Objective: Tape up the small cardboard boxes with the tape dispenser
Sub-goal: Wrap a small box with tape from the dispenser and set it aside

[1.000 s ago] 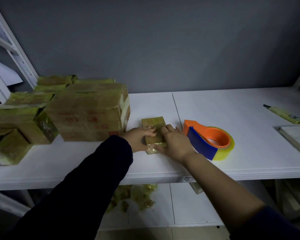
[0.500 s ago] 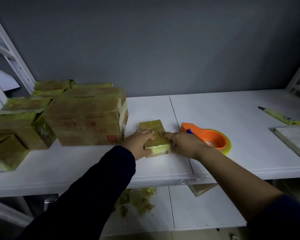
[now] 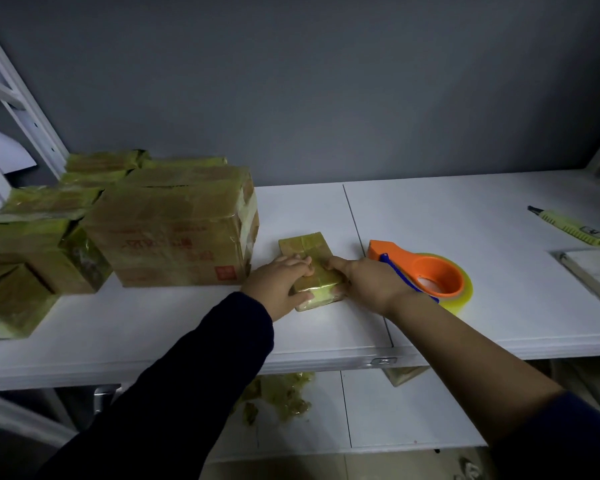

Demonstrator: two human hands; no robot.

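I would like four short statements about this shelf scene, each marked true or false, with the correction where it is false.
1. The left hand and the right hand both hold the small box. True.
2. The right hand grips the orange tape dispenser. False: the tape dispenser lies on the white shelf, to the right of that hand, and no fingers curl round it.
3. The large carton, wrapped in tape, stands to the left of the small box. True.
4. The small box sits on top of the large carton. False: it rests on the shelf, beside the large carton.
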